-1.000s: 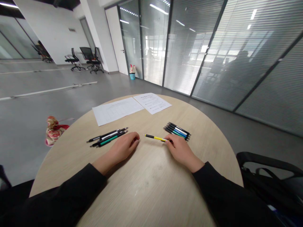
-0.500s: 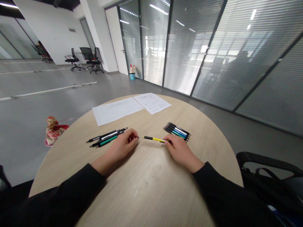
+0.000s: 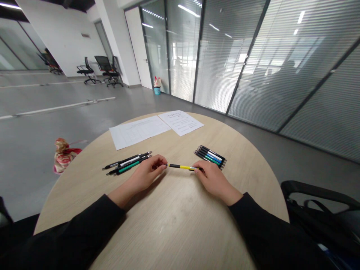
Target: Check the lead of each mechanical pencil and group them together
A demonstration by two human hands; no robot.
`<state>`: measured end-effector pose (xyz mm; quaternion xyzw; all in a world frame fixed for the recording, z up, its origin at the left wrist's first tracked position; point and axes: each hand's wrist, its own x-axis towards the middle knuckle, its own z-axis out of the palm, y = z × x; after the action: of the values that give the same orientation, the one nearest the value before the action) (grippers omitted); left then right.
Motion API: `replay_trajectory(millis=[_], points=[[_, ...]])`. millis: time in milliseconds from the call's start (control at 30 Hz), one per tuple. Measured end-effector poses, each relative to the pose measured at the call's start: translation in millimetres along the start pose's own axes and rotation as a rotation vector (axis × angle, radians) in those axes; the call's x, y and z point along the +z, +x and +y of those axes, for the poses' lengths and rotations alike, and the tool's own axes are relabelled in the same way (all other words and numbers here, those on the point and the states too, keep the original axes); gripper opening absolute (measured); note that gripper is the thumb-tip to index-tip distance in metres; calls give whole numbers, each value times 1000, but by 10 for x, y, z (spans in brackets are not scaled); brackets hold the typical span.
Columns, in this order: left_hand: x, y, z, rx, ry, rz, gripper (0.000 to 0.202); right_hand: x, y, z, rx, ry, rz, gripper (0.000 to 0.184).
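A yellow and black pen (image 3: pixel 184 167) lies level between my two hands, just above the table. My right hand (image 3: pixel 213 177) is closed around its right end, thumb and fingers pinched together. My left hand (image 3: pixel 148 171) pinches the small tip piece at the pen's left end; the fingertips partly hide it. Beside and behind my left hand lie several loose pens (image 3: pixel 128 163), black, white and green. Just beyond my right hand, a row of several pens (image 3: pixel 210 154) lies side by side, with black, white, blue and green barrels.
Two printed paper sheets (image 3: pixel 140 131) lie at the far side of the round wooden table (image 3: pixel 174 228). A black chair (image 3: pixel 317 191) stands close on the right. A red and cream bundle (image 3: pixel 64 155) is on the left, beyond the table edge.
My left hand has shifted slightly right, bringing the small tip piece in its fingers against the yellow pen's end. The gap between them has closed. My right hand has stayed nearly still.
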<state>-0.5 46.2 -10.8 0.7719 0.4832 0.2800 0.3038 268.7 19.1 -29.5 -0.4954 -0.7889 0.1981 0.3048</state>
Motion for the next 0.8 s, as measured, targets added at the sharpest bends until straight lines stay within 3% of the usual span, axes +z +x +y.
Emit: replay_trajectory(millis=[167,500,800], points=[[-10,-8,38,-42,-39,-18,23,-3,-2,-5,-12,13,11,16],[-28,-31,155,-43,113,-7,37,-11,-7,-17,-36,42,17,16],[1,-21,159,-115,50,-17,45,-2,-10,-16,-44,50,21,16]])
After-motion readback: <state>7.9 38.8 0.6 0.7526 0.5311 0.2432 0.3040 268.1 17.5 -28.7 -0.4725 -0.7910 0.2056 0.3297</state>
